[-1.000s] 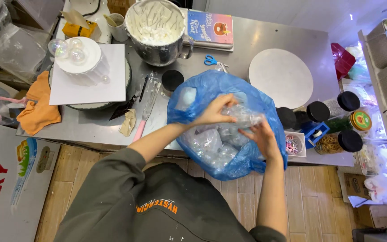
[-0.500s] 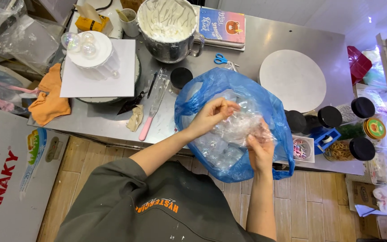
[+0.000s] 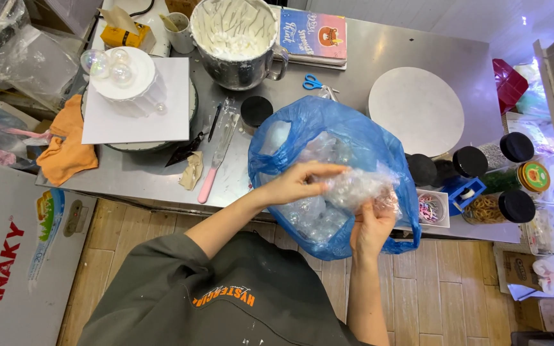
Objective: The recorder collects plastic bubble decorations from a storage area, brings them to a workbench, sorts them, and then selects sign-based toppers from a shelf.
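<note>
A large blue plastic bag point(image 3: 354, 131) stands open at the near edge of the steel counter point(image 3: 379, 57). It holds clear plastic bags of transparent balls. My left hand point(image 3: 302, 182) and my right hand point(image 3: 372, 224) both grip one small clear bag of balls point(image 3: 357, 187), held just above the blue bag's mouth. The left fingers pinch its left end; the right hand cups it from below.
A white cake point(image 3: 126, 83) topped with clear balls sits on a white board at the left. A metal bowl of white cream point(image 3: 235, 32), blue scissors point(image 3: 312, 82), a pink-handled spatula point(image 3: 216, 157), a round white board point(image 3: 416, 110) and black-lidded jars point(image 3: 517, 147) surround the bag. An orange cloth point(image 3: 65, 150) hangs at the left edge.
Both hands have lifted the small clear bag up out of the blue bag. The view has shifted slightly toward the counter.
</note>
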